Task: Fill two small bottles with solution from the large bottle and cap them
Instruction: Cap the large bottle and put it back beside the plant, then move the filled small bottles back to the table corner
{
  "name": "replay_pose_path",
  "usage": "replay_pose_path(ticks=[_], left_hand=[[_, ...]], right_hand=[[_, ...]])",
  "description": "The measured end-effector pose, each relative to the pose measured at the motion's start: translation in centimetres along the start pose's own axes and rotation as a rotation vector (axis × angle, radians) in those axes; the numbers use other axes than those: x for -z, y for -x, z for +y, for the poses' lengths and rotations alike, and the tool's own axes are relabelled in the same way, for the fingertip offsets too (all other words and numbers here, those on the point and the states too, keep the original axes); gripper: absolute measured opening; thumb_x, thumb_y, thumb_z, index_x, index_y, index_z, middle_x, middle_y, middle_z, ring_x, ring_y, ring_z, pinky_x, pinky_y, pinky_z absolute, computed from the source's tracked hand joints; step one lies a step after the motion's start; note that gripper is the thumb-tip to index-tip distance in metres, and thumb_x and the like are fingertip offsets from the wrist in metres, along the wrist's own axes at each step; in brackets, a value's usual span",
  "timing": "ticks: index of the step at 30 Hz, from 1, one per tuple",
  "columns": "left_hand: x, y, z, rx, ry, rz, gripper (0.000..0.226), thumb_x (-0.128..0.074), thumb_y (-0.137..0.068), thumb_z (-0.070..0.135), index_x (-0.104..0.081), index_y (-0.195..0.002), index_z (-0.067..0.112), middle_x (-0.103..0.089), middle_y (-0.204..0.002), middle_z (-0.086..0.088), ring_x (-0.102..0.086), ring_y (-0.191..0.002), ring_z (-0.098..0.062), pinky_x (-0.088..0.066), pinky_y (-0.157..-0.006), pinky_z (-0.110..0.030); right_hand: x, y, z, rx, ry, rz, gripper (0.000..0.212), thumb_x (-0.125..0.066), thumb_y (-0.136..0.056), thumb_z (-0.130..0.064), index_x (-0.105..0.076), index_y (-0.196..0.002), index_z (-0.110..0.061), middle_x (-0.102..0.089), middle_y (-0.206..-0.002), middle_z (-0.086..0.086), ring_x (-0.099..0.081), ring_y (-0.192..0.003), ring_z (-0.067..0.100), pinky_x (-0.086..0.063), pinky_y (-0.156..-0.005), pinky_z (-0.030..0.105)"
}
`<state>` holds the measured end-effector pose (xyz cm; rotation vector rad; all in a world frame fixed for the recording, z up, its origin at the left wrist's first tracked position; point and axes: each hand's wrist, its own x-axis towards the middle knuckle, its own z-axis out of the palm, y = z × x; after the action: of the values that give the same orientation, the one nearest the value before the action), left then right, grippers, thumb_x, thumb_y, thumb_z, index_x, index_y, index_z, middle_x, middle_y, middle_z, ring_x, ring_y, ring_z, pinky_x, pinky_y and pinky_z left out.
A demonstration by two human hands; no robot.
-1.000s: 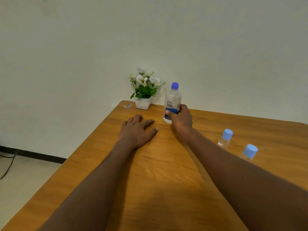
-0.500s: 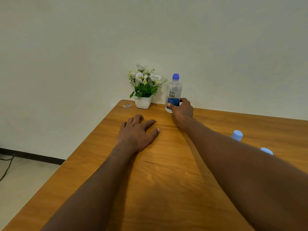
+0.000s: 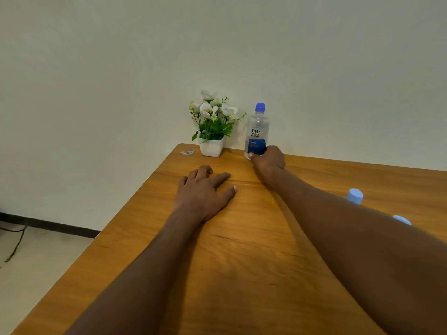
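The large clear bottle (image 3: 257,131) with a blue cap and a blue-white label stands upright at the table's far edge, close to the wall. My right hand (image 3: 268,160) grips its base, thumb on the front. My left hand (image 3: 205,189) rests flat on the wooden table (image 3: 242,262), fingers spread, holding nothing. Two small bottles sit at the right behind my right forearm; only their light blue caps show, one cap (image 3: 354,196) farther, the other cap (image 3: 401,219) nearer.
A white pot with white flowers (image 3: 212,131) stands just left of the large bottle. A small scrap (image 3: 188,152) lies at the table's far left corner. The table's left edge drops to a pale floor with a cable (image 3: 14,243).
My right hand has carried the large bottle away from me to the table's far edge by the wall. My forearm now hides most of the two small bottles. The left hand stays put.
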<state>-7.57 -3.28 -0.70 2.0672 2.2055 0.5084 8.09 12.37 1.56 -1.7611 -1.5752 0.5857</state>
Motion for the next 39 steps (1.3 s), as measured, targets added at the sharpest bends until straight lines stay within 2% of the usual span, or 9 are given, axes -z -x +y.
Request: replay_pose_path(ticks=[8, 14, 19, 22, 25, 30, 35, 37, 39], left_hand=[[0.3, 0.4, 0.4, 0.010, 0.042, 0.052, 0.064, -0.043, -0.094, 0.075, -0.052, -0.148, 0.042, -0.043, -0.149, 0.000, -0.039, -0.141, -0.022, -0.032, -0.118, -0.050], [1.2, 1.3, 1.3, -0.010, 0.057, 0.134, 0.048, -0.058, -0.094, 0.060, -0.067, -0.126, 0.025, -0.053, -0.120, -0.004, -0.051, -0.113, -0.021, -0.050, -0.093, -0.041], [2.3, 2.9, 2.5, 0.003, 0.089, 0.211, 0.027, -0.061, -0.094, 0.046, -0.072, -0.092, 0.021, -0.065, -0.085, 0.001, -0.062, -0.083, -0.021, -0.043, -0.064, -0.032], [2.6, 4.1, 3.5, 0.064, 0.097, 0.176, 0.026, -0.061, -0.093, 0.047, -0.070, -0.088, 0.023, -0.068, -0.081, 0.002, -0.064, -0.081, -0.022, -0.042, -0.063, -0.032], [2.4, 6.0, 6.3, 0.073, 0.150, 0.151, 0.022, -0.063, -0.094, 0.042, -0.070, -0.092, 0.021, -0.066, -0.092, 0.000, -0.059, -0.083, -0.017, -0.046, -0.067, -0.033], [0.8, 11.5, 13.5, 0.015, 0.385, 0.156, 0.026, -0.059, -0.097, 0.035, -0.072, -0.117, 0.025, -0.066, -0.120, 0.006, -0.061, -0.106, -0.012, -0.053, -0.092, -0.035], [-1.5, 15.6, 17.8, -0.145, 0.278, 0.153, 0.029, -0.060, -0.097, 0.040, -0.072, -0.118, 0.024, -0.066, -0.120, 0.007, -0.062, -0.103, -0.012, -0.054, -0.089, -0.034], [-1.9, 16.1, 18.1, -0.197, 0.149, 0.196, 0.028, -0.058, -0.097, 0.039, -0.071, -0.116, 0.023, -0.066, -0.118, 0.005, -0.062, -0.101, -0.015, -0.054, -0.086, -0.037], [-1.8, 16.3, 18.3, -0.207, 0.103, 0.205, 0.027, -0.057, -0.098, 0.039, -0.070, -0.117, 0.024, -0.066, -0.118, 0.005, -0.062, -0.100, -0.015, -0.054, -0.085, -0.037]], right_hand=[[1.3, 2.1, -1.0, -0.046, 0.064, -0.155, 0.078, -0.090, -0.081, -0.030, -0.050, -0.143, -0.006, -0.057, -0.144, 0.014, -0.057, -0.132, 0.029, -0.054, -0.103, 0.037], [4.7, 9.1, -1.9, -0.005, 0.046, -0.251, 0.060, -0.082, -0.089, -0.019, -0.052, -0.139, -0.006, -0.061, -0.133, 0.011, -0.061, -0.122, 0.026, -0.050, -0.082, 0.031], [9.8, 17.0, -1.0, 0.319, -0.171, -0.124, 0.039, -0.076, -0.091, -0.014, -0.066, -0.128, -0.014, -0.067, -0.110, -0.003, -0.065, -0.102, 0.011, -0.048, -0.079, 0.023], [14.5, 21.6, 0.2, 0.502, -0.384, -0.039, 0.022, -0.077, -0.093, -0.016, -0.073, -0.114, -0.019, -0.070, -0.095, -0.009, -0.063, -0.080, 0.002, -0.051, -0.074, 0.015], [19.5, 24.3, 2.8, 0.603, -0.527, 0.222, 0.013, -0.074, -0.094, -0.008, -0.074, -0.101, -0.019, -0.071, -0.091, -0.004, -0.063, -0.076, 0.009, -0.053, -0.069, 0.020], [23.0, 24.9, 10.9, 0.271, -0.496, 0.437, 0.022, -0.079, -0.086, -0.011, -0.071, -0.101, -0.026, -0.064, -0.091, -0.004, -0.058, -0.072, 0.000, -0.046, -0.069, 0.023], [22.3, 24.0, 16.1, -0.091, -0.443, 0.203, 0.059, -0.090, -0.078, -0.035, -0.069, -0.131, -0.020, -0.067, -0.111, -0.005, -0.065, -0.096, 0.008, -0.056, -0.087, 0.033], [21.9, 23.6, 16.8, -0.133, -0.421, 0.188, 0.069, -0.092, -0.074, -0.039, -0.068, -0.135, -0.019, -0.070, -0.113, -0.007, -0.068, -0.104, 0.014, -0.056, -0.097, 0.041], [22.0, 23.4, 16.7, -0.125, -0.363, 0.192, 0.069, -0.091, -0.075, -0.041, -0.067, -0.137, -0.022, -0.072, -0.117, -0.010, -0.068, -0.107, 0.013, -0.055, -0.096, 0.037]])
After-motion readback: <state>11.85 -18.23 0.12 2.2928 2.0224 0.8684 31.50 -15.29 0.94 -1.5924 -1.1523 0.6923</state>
